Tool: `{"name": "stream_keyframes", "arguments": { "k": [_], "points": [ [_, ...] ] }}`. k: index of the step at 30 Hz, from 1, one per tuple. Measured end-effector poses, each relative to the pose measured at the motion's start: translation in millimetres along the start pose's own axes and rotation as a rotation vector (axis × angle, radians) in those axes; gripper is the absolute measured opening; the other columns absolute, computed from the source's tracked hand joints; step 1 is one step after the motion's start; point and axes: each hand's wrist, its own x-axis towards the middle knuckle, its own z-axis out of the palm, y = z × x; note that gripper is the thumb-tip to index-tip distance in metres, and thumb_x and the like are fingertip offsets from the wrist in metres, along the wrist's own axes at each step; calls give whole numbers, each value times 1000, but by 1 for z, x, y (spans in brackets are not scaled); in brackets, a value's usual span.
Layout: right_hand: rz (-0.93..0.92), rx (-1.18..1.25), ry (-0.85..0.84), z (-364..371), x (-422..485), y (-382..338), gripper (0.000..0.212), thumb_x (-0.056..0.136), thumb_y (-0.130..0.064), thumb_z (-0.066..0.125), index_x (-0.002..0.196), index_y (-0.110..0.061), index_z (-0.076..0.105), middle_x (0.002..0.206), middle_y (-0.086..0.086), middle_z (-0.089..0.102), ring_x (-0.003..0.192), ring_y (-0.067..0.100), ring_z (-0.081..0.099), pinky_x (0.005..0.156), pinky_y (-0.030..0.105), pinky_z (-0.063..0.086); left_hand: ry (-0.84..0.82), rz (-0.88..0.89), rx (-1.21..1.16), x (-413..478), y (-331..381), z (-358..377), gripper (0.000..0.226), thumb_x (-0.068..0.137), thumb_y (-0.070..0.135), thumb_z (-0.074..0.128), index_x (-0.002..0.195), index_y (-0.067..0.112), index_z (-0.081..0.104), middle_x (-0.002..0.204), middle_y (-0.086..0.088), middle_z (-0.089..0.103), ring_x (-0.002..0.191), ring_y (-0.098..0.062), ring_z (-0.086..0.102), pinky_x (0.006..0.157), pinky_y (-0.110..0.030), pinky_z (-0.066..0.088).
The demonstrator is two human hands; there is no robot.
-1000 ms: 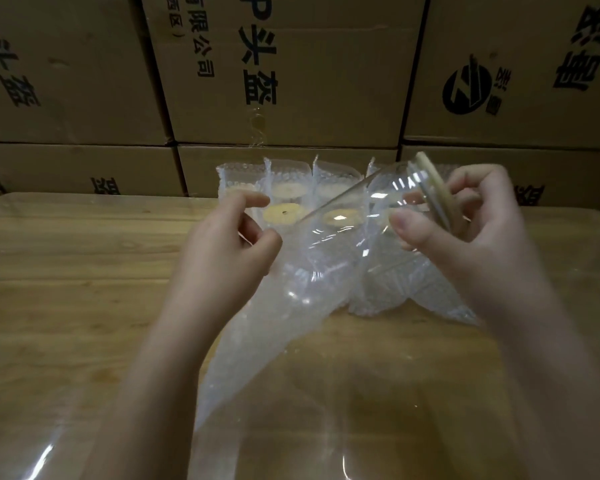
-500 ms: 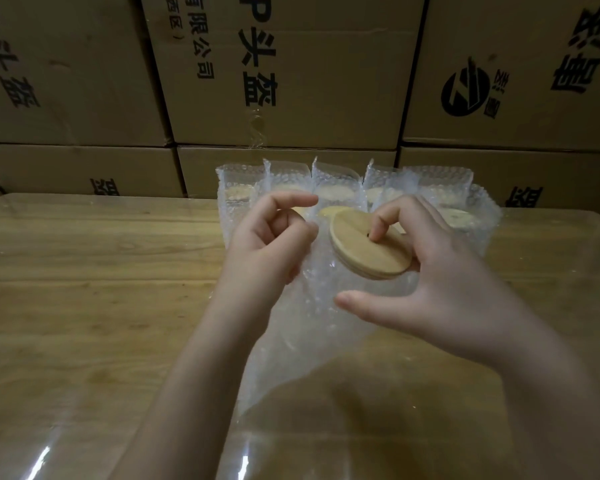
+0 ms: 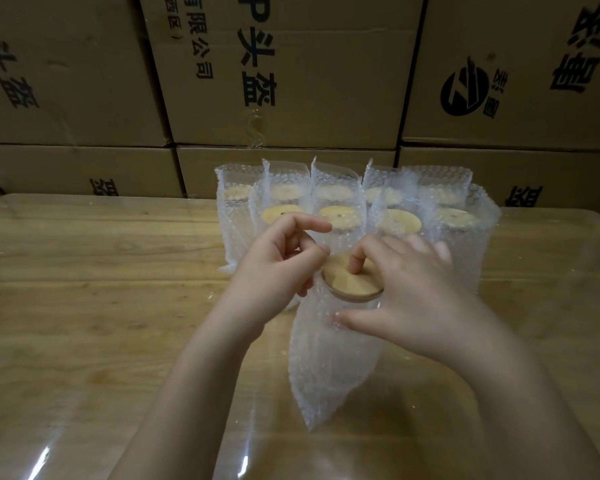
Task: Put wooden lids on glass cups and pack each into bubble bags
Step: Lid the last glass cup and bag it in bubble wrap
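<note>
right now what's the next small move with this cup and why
Probably push the round wooden lid and its glass cup deeper into the clear bubble bag with the right hand: the lid sits at the bag's mouth, which the left hand pinches, and the bag's lower end looks slack.

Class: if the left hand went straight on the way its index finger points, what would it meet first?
The left hand would probably meet the raised mouth of the bubble bag first, then the packed cups behind; depth is unclear.
</note>
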Motion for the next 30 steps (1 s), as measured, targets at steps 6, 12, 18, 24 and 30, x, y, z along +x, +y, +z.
{"name": "stream_keyframes", "arguments": {
  "k": [6, 12, 18, 24, 30],
  "points": [
    [2, 153, -93, 7, 5, 2, 41, 64, -74, 44, 92, -43, 41, 102, -24, 47, 99, 5, 37, 81, 28, 24, 53, 193, 695, -4, 1, -6, 14, 89, 21, 59, 101, 29, 61, 91, 16, 54, 66, -2, 54, 68, -32, 52],
    [84, 445, 155, 4, 6, 19, 21, 81, -55, 48, 90, -39, 58, 109, -23, 48, 114, 4, 43, 90, 29, 39, -292, 351, 873, -22, 28, -11, 26, 83, 55, 47, 95, 35, 60, 91, 21, 57, 68, 6, 54, 55, -13, 42],
    [146, 436, 37, 13, 12, 27, 21, 94, -39, 50, 104, -30, 66, 108, -16, 60, 96, 0, 55, 83, 28, 46, -363, 253, 1146, -31, 30, -4, 29, 81, 63, 52, 102, 43, 47, 81, 19, 59, 70, 7, 53, 56, -14, 43],
    [190, 561, 128, 14, 15, 24, 33, 99, -33, 42, 103, -18, 71, 103, -11, 65, 97, 0, 58, 82, 21, 44, -372, 319, 1161, -30, 35, -9, 24, 85, 53, 48, 85, 33, 61, 81, 15, 57, 71, 0, 54, 61, -23, 48],
    [210, 669, 189, -5, 5, 28, 43, 97, -49, 29, 98, -33, 69, 102, -27, 62, 102, -10, 54, 87, 22, 41, -107, 402, 1054, -24, 37, -43, 25, 82, 45, 53, 80, 26, 70, 86, 17, 57, 66, -2, 56, 56, -39, 52]
  ]
}}
